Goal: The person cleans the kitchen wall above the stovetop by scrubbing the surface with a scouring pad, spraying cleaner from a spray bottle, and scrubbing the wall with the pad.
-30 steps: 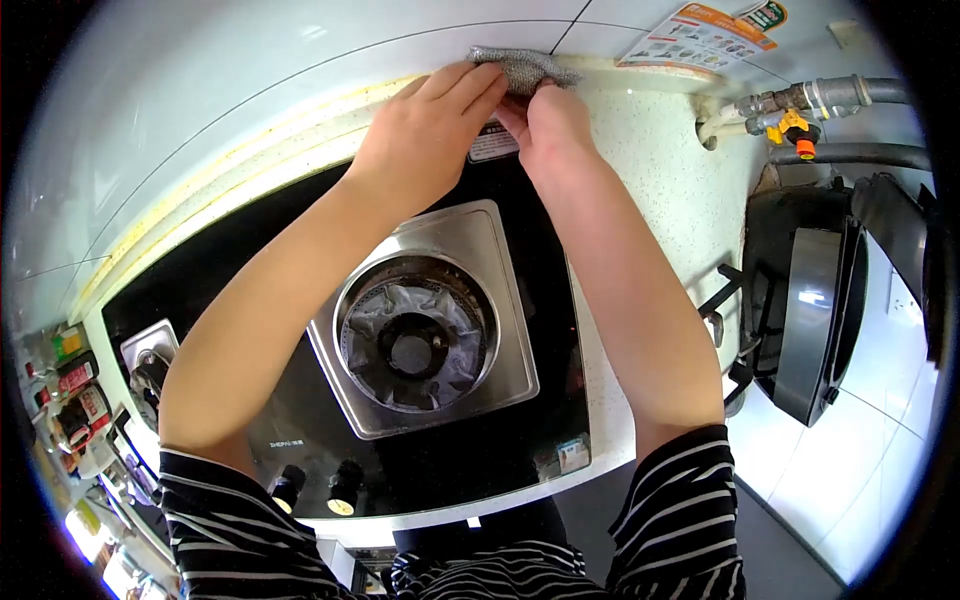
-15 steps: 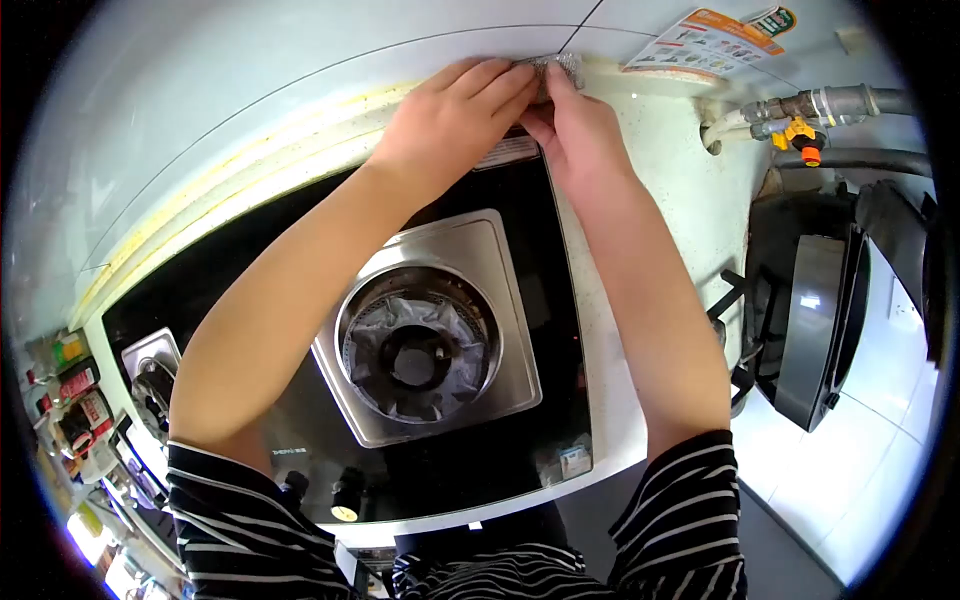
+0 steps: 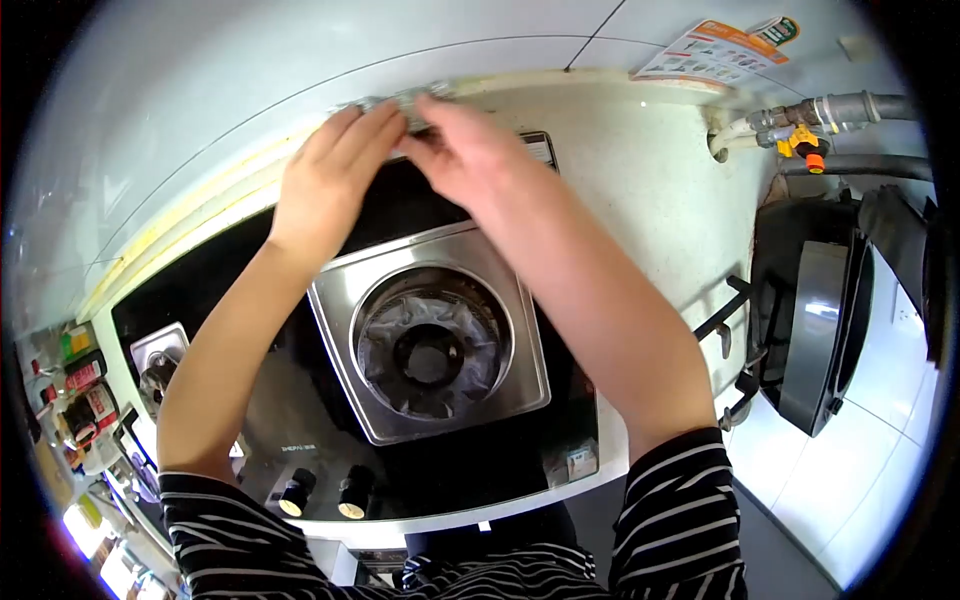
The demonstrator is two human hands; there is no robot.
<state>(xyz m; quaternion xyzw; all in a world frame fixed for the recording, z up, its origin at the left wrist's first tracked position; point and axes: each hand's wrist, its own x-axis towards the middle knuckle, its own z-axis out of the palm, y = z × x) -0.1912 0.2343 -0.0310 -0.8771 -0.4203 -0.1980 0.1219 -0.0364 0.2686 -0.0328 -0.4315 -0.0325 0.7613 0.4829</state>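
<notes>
A grey, mesh-like cloth (image 3: 408, 103) lies against the ledge at the foot of the tiled wall, partly hidden by my fingers. My left hand (image 3: 335, 170) presses its closed fingers on the cloth's left part. On the right part, my right hand (image 3: 460, 145) grips it between thumb and fingers. Below both hands is the black glass cooktop (image 3: 430, 480), with a square steel burner tray (image 3: 350, 290) and a round burner (image 3: 430, 358) lined with crumpled grey material.
Two black knobs (image 3: 354, 490) sit at the cooktop's front. A pipe with a yellow valve (image 3: 800, 142) is at the upper right, above a black appliance (image 3: 815, 330). Bottles and packets (image 3: 88, 385) stand at the far left. A printed leaflet (image 3: 710, 52) is on the wall.
Both hands have slid left along the wall ledge with the grey cloth, from behind the cooktop's right part to farther left. The camera view has shifted slightly.
</notes>
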